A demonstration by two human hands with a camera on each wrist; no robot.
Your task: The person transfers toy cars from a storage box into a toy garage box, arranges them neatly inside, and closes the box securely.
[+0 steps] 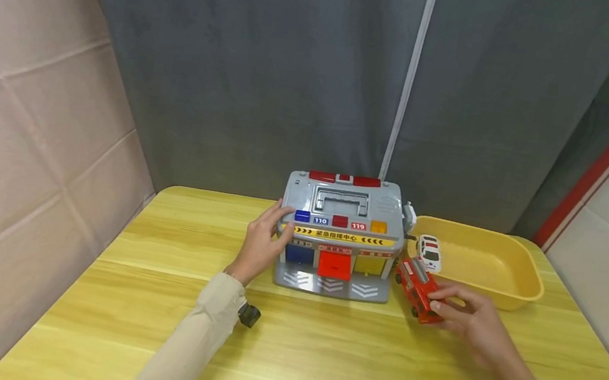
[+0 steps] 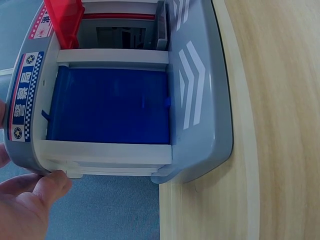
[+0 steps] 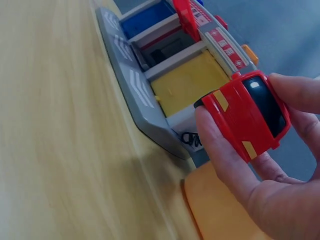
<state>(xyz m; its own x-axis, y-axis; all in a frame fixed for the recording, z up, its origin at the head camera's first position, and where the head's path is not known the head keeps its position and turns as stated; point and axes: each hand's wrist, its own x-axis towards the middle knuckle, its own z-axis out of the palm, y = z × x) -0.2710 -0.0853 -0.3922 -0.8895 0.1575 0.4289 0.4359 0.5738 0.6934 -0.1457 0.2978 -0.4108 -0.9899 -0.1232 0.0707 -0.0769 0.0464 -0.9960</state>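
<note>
A grey toy emergency station (image 1: 340,238) stands on the table. Its middle red door (image 1: 335,266) is swung up, showing a dark bay inside. The blue door (image 2: 107,105) and the yellow door (image 3: 187,82) beside it are down. At the station's left front corner, my left hand (image 1: 261,242) holds the roof edge, thumb in front. My right hand (image 1: 478,331) grips a red toy fire truck (image 1: 417,288) by its cab end, just right of the station. In the right wrist view, the truck's dark windshield (image 3: 265,105) faces the camera between thumb and fingers.
A yellow plastic basin (image 1: 527,274) is at the right of the station. A white toy car (image 1: 429,252) with red markings is at its left end. The wooden table (image 1: 151,298) ends at a grey curtain (image 1: 238,78) behind.
</note>
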